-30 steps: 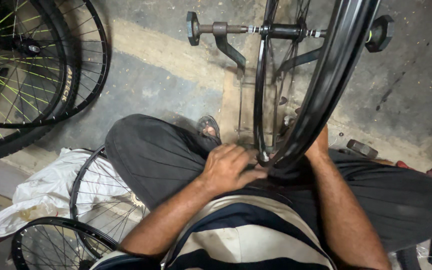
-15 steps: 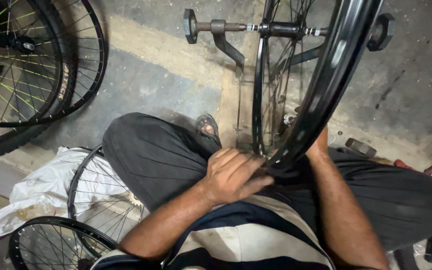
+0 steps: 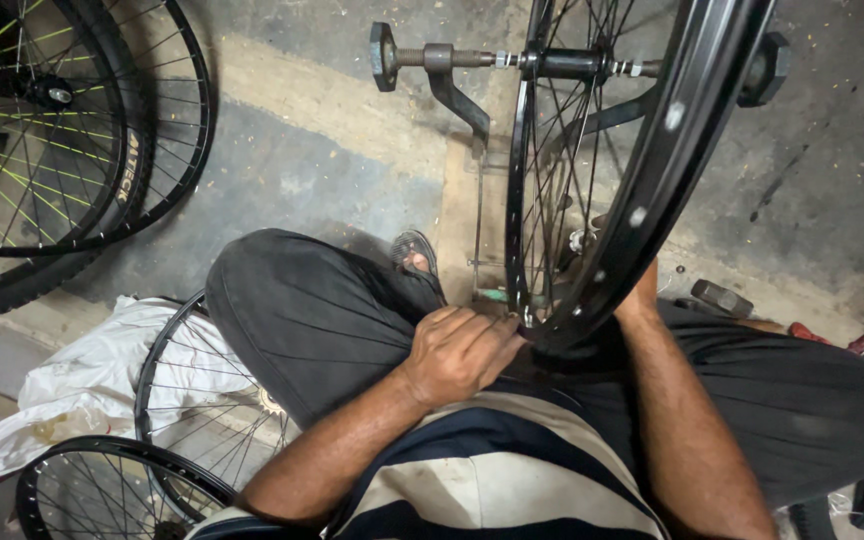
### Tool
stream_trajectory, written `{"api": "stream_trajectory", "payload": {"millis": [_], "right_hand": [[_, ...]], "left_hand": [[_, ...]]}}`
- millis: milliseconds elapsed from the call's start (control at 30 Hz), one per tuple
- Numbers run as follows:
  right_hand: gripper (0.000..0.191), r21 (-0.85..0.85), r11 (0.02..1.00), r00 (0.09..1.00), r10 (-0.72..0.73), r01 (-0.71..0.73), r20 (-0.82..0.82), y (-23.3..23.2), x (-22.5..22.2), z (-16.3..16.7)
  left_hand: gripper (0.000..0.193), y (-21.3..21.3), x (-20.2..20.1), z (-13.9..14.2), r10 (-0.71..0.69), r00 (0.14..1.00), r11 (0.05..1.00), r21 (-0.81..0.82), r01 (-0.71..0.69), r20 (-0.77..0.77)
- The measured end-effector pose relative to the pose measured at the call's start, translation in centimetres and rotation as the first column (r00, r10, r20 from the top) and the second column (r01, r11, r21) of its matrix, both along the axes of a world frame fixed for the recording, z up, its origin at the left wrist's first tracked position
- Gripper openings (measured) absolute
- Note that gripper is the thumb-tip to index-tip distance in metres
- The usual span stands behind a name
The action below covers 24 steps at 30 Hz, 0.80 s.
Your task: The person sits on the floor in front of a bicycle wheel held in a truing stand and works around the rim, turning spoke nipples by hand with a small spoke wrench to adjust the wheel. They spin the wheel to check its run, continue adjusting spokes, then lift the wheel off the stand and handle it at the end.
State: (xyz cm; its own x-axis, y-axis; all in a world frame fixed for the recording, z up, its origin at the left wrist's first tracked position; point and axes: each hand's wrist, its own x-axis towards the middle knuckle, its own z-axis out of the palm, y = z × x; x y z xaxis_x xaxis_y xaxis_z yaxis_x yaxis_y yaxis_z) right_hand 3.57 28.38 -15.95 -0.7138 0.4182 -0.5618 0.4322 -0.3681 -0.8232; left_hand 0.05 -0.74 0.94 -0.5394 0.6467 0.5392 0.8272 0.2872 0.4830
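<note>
**Left hand at the bottom of a stand-mounted bicycle rim**

A black rim (image 3: 652,190) with spokes sits upright in a truing stand (image 3: 452,90), its axle carried across the stand's arms. The lowest part of the rim sits between the person's knees. The left hand (image 3: 462,350) rests curled at the bottom of the rim, its fingers (image 3: 497,335) closed at the rim's edge near the spoke ends; whether they pinch a small tool or a nipple I cannot tell. The right hand is hidden behind the rim; only the forearm (image 3: 682,430) shows, so its grip cannot be told.

Step, as a judgement: spoke or nipple work at the rim's low point. The next move likely needs a small, precise turn with the rim held steady.

Room is tight. The dark trousers (image 3: 312,320) crowd the rim on both sides, and a sandalled foot (image 3: 414,250) lies just beside the stand's base. To the left, well apart, tyred wheels (image 3: 62,130) stand on the concrete floor (image 3: 302,150); bare spoked wheels (image 3: 192,400) lie on a white cloth (image 3: 72,380) near the left knee. Open floor lies mostly ahead on the left.
</note>
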Motion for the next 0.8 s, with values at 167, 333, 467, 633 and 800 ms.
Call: {"api": "stream_trajectory", "payload": {"millis": [167,333,467,633,800], "right_hand": [[0.026,0.807,0.471,0.886,0.446,-0.356,0.131,0.6,0.4,-1.1],[0.023,-0.282,0.959,0.971,-0.085,0.019,-0.224,0.5,0.1,-1.2],[0.023,-0.028,0.997,0.993,0.062,-0.066,-0.103,-0.1,0.0,-0.1],[0.022,0.041,0.998,0.99,0.053,-0.048,-0.134,-0.8,-0.1,0.5],[0.024,0.647,0.695,0.926,0.374,-0.313,0.046,-0.3,-0.1,-0.6]], "left_hand": [[0.032,0.1,0.0,0.0,-0.017,1.0,0.999,-0.033,0.018,0.022],[0.032,0.2,-0.4,1.2,-0.031,1.0,0.998,0.049,0.03,0.004],[0.035,-0.2,-0.2,1.7,-0.038,0.999,0.988,0.154,0.034,0.021],[0.031,0.6,-0.4,0.0,0.027,0.996,0.998,-0.061,-0.022,0.083],[0.03,0.2,-0.1,-0.3,-0.022,0.998,1.0,-0.017,0.022,0.054]]}}
